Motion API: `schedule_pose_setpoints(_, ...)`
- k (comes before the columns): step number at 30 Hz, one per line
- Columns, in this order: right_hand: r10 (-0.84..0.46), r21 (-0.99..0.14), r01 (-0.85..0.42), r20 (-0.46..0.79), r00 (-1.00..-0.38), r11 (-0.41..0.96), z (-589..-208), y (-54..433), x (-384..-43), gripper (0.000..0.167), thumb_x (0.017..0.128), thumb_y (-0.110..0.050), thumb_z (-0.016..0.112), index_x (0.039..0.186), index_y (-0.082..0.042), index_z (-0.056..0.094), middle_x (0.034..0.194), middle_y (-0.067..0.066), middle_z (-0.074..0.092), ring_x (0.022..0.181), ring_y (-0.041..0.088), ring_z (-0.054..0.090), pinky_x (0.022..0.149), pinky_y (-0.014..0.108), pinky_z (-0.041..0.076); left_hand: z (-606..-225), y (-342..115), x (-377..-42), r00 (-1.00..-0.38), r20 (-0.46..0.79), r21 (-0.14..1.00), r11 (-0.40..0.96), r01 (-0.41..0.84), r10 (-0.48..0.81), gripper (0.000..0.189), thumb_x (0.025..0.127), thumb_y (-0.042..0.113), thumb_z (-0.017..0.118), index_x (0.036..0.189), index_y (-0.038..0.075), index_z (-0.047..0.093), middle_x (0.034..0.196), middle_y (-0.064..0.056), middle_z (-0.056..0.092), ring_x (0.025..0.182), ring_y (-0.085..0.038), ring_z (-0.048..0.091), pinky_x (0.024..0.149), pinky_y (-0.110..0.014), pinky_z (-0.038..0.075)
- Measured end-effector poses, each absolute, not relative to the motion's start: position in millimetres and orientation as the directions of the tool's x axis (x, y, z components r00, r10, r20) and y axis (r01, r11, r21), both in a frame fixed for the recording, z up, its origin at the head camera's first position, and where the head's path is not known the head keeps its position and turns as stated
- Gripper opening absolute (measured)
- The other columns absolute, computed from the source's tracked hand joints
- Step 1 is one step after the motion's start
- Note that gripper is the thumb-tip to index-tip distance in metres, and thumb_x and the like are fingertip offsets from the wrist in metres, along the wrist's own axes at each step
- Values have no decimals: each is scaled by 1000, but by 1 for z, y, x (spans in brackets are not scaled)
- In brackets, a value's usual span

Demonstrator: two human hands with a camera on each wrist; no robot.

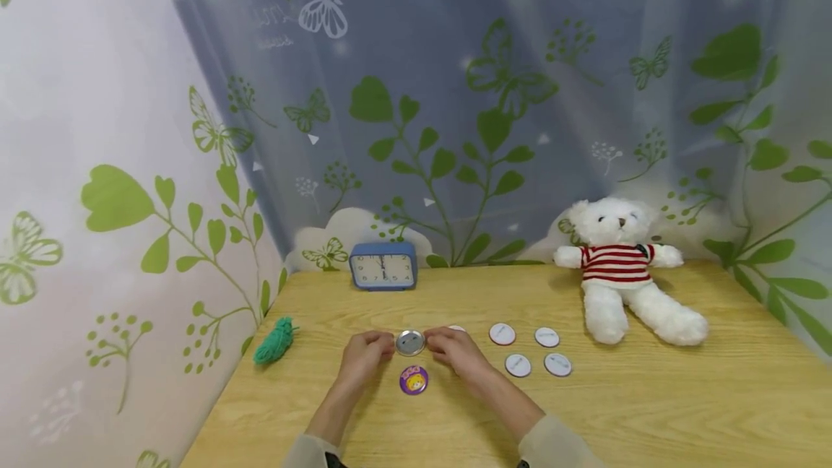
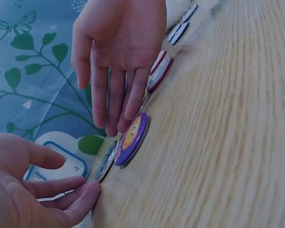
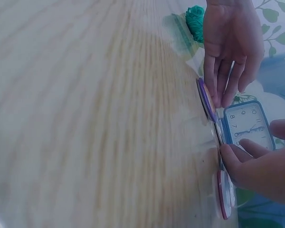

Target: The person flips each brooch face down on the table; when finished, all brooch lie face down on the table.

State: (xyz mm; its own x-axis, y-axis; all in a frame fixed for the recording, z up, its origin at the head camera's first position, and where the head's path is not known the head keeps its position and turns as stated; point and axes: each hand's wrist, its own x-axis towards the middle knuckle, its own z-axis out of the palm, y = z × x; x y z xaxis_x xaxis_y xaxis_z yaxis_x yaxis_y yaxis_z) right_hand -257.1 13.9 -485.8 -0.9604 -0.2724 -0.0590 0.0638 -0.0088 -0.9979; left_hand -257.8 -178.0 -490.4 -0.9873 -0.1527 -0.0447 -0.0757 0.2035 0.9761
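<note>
A round pin badge [image 1: 410,342] lies on the table with its silver back and pin upward, between the two hands. On its left side the left hand [image 1: 362,358] has its fingertips close to or touching the rim; which of these I cannot tell. From the other side the right hand [image 1: 460,352] reaches toward the same badge, fingers relaxed and holding nothing. Just in front lies a purple badge [image 1: 414,380] with a yellow cartoon face turned up. In the left wrist view, the right hand [image 2: 121,61] has its fingers extended beside this purple badge [image 2: 132,139].
Several white-backed badges lie to the right, including a red-rimmed one [image 1: 503,334]; another [image 1: 458,328] is partly hidden behind the right hand. A blue clock [image 1: 383,267] and a white teddy bear [image 1: 619,273] stand at the back. Green yarn [image 1: 276,341] lies left on the wooden table [image 1: 682,403].
</note>
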Motion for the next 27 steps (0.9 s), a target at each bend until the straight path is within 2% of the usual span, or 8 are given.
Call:
schedule_pose_setpoints(9, -281, -996, 82, -70, -957, -30, -483, 19, -251, 44, 104, -11, 49, 139, 16, 52, 142, 33, 54, 133, 48, 53, 114, 53, 45, -485, -186, -245, -994, -45, 971, 231, -68, -99, 35, 99, 6, 60, 124, -19, 62, 119, -31, 67, 100, -34, 71, 94, -43, 60)
schedule_pose_setpoints(17, -330, -992, 107, -79, -941, -69, -482, 29, -242, 44, 105, -9, 48, 140, 18, 49, 145, 34, 51, 137, 48, 49, 116, 52, 43, -481, -189, -232, -994, -97, 965, 240, -106, -50, 37, 98, 8, 63, 125, -18, 62, 114, -26, 68, 97, -32, 70, 91, -41, 61)
schedule_pose_setpoints(27, -432, -987, 141, -92, -897, -83, -480, 39, -231, 48, 107, -14, 49, 141, 21, 46, 142, 36, 53, 129, 46, 56, 112, 49, 48, -476, -187, -217, -991, -135, 933, 339, -120, 20, 35, 95, 7, 68, 122, -15, 65, 110, -23, 70, 95, -27, 70, 87, -39, 62)
